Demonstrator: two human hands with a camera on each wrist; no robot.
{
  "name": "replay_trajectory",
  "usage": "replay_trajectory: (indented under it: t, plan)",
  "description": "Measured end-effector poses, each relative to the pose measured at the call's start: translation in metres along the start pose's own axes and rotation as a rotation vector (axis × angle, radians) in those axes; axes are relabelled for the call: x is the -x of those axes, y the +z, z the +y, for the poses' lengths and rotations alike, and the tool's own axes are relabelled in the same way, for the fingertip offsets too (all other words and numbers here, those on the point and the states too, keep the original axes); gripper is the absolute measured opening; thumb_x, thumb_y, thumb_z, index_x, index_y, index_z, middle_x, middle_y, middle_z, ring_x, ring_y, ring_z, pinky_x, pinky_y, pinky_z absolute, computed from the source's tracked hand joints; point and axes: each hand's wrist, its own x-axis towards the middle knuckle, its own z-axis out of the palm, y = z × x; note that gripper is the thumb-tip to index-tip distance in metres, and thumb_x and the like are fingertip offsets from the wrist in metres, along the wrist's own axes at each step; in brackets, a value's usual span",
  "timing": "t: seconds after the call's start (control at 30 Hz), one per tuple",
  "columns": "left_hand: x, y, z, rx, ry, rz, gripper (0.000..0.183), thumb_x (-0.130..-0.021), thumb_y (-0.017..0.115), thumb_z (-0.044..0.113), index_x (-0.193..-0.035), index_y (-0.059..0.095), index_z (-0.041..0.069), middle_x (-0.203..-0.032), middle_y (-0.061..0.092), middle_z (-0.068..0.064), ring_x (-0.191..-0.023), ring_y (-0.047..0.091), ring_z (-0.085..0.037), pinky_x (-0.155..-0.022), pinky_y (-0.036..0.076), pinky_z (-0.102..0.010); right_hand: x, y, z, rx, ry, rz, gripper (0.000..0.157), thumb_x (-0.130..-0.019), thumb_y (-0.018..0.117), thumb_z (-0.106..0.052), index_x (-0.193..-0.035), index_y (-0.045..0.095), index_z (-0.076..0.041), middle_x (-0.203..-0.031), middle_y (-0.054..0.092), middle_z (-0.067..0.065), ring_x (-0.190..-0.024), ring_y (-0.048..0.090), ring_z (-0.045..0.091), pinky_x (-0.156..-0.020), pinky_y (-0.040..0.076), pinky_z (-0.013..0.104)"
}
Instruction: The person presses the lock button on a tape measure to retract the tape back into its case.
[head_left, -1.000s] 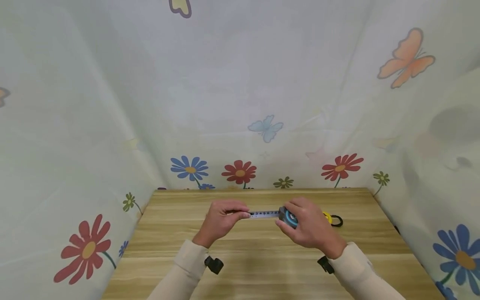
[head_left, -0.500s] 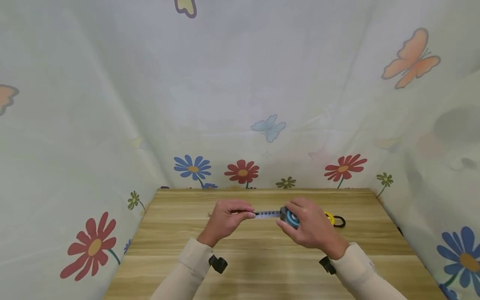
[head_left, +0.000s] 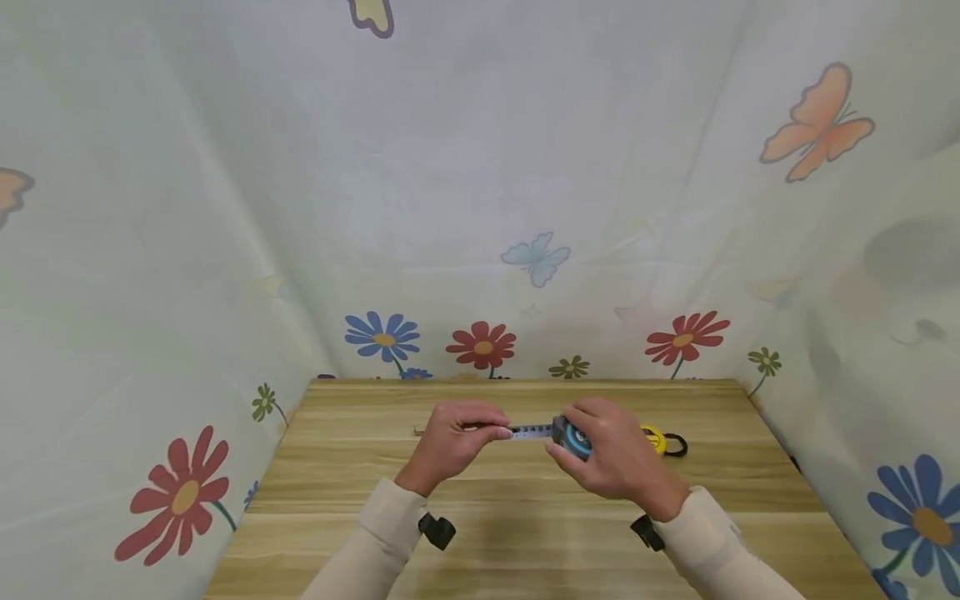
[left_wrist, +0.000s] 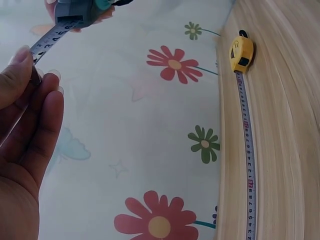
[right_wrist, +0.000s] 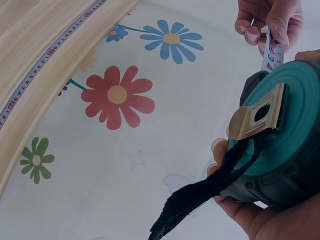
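A teal and black tape measure (head_left: 577, 439) sits in my right hand (head_left: 618, 454), whose fingers and thumb grip its case. In the right wrist view a metal belt clip (right_wrist: 257, 117) and a black wrist strap (right_wrist: 200, 192) show on it. A short length of its blade (head_left: 532, 431) reaches across to my left hand (head_left: 453, 446), which pinches the end between thumb and fingers. Both hands are above the table. Behind them on the wood lies a yellow tape measure (left_wrist: 242, 52) with its blade (left_wrist: 247, 140) drawn out in a long straight line.
The wooden table (head_left: 525, 533) meets a pale cloth backdrop (head_left: 450, 167) printed with flowers and butterflies at its back and sides. Left of my left hand, the hook end (head_left: 418, 432) of the yellow tape's blade shows on the table. Each wrist carries a small black camera (head_left: 437, 530).
The blade between my hands has become shorter as the hands drew closer together. The hook end of the yellow tape's blade has come into sight beside my left hand.
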Motion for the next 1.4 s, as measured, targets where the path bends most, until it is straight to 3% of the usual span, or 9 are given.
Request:
replay_trajectory:
  t: [0.47,0.9,1.4]
  plan:
    - [-0.001,0.007,0.000,-0.006,0.047,-0.014,0.012,-0.094,0.077,0.012,-0.102,0.082,0.005,-0.097,0.081,-0.010,-0.082,0.075,-0.008,-0.073,0.064,-0.028,-0.001,0.005,-0.004,0.006,-0.040,0.021,0.034,-0.087,0.080,-0.039,-0.106,0.078,-0.010,-0.099,0.071,0.001,-0.083,0.060,0.010,-0.067,0.054,0.023]
    - [-0.004,0.012,0.000,0.010,0.042,-0.024,0.012,-0.094,0.077,0.013,-0.104,0.083,0.008,-0.097,0.081,-0.010,-0.083,0.075,-0.008,-0.075,0.064,-0.028,0.000,0.006,-0.007,0.023,-0.053,0.029,0.037,-0.086,0.080,-0.040,-0.107,0.078,-0.010,-0.100,0.071,0.001,-0.084,0.060,0.010,-0.068,0.054,0.024]
    - [-0.005,0.017,-0.001,0.025,0.054,-0.035,0.013,-0.096,0.075,0.012,-0.104,0.082,0.004,-0.098,0.080,-0.012,-0.084,0.075,-0.010,-0.076,0.064,-0.029,0.002,0.008,-0.008,0.035,-0.056,0.031,0.036,-0.087,0.080,-0.041,-0.105,0.077,-0.011,-0.100,0.071,0.000,-0.085,0.061,0.011,-0.070,0.055,0.026]
